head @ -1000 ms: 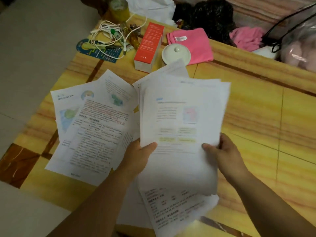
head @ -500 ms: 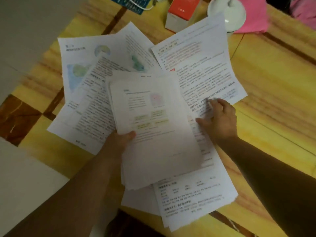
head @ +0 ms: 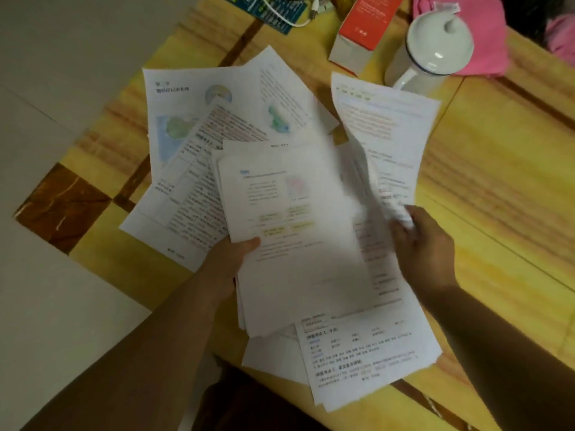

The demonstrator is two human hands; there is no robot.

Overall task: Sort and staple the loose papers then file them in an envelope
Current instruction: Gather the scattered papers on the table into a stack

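**Loose papers, mid-sort, yellow wood-grain table**

I log my left hand [head: 228, 262] gripping a stack of sheets [head: 295, 231], thumb on its top page; the print is too blurred to read. My right hand [head: 423, 244] pinches a single curled sheet [head: 385, 132] lifted beside the stack. Other printed pages [head: 193, 144], some with map pictures, lie fanned on the table [head: 497, 197]. Behind: red box [head: 361, 29], lidded white cup [head: 432, 51], pink cloth [head: 485, 35]. No label legible.

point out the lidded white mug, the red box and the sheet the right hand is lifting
lidded white mug [head: 435, 42], head view, on the lid's dome
red box [head: 370, 14], head view, on its red top face
lifted sheet [head: 385, 126], head view, on its upper printed area
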